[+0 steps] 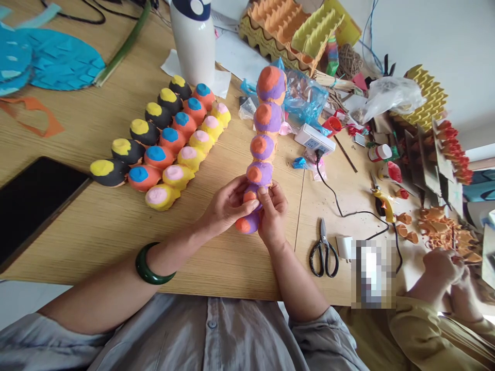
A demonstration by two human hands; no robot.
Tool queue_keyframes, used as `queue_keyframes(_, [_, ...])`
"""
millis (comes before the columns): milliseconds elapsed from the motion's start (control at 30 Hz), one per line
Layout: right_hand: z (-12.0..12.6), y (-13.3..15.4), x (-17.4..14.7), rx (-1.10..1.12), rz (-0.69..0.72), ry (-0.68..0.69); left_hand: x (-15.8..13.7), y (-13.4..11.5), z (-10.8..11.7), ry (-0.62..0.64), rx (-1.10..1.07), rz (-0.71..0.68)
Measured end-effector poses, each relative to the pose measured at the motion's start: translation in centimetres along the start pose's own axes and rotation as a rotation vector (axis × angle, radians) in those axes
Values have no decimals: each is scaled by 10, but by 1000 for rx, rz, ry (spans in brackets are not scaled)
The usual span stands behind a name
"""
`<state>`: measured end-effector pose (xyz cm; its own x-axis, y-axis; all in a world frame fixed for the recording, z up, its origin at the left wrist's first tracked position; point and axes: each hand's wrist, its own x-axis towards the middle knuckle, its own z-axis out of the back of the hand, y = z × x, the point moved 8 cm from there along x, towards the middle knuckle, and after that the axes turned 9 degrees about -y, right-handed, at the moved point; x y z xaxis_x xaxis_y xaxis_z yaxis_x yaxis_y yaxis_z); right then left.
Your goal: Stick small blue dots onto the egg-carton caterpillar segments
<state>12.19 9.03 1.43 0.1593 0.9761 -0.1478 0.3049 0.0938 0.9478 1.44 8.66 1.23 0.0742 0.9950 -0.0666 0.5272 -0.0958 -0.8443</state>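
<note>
A bumpy strip, which looks cut from an egg carton, is coated in purple with orange caps. Its near end is between my left hand and my right hand. Both hands have their fingers closed on it, thumbs over the lowest bumps; the fingers behind are partly hidden. Left of the hands, three similar strips lie side by side on the table: a black one with yellow caps, an orange one with blue caps and a yellow one with pink caps.
Black-handled scissors and a white charger lie to the right. Farther back are a power strip, a white bottle and stacked egg trays. At left lies a dark phone-like slab. A co-worker's hands are at far right.
</note>
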Motion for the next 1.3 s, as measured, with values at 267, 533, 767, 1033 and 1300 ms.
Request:
queue_keyframes(267, [-1, -1, 0, -15, -26, -15, -1, -3, 2, -16, 83, -11])
queue_keyframes(533, [0, 1, 3, 32, -81, -67, 0, -1, -2, 31, -9, 76])
queue_keyframes(767, [0, -6, 5, 25, -105, -48, -2, 1, 3, -57, 109, 25])
queue_keyframes(1033, [2, -3, 4, 1, -57, -80, -6, -4, 0, -8, 191, -1])
queue_keyframes(1300, [5, 2, 1, -55, 59, -87, -9, -2, 2, 1, 313, -49])
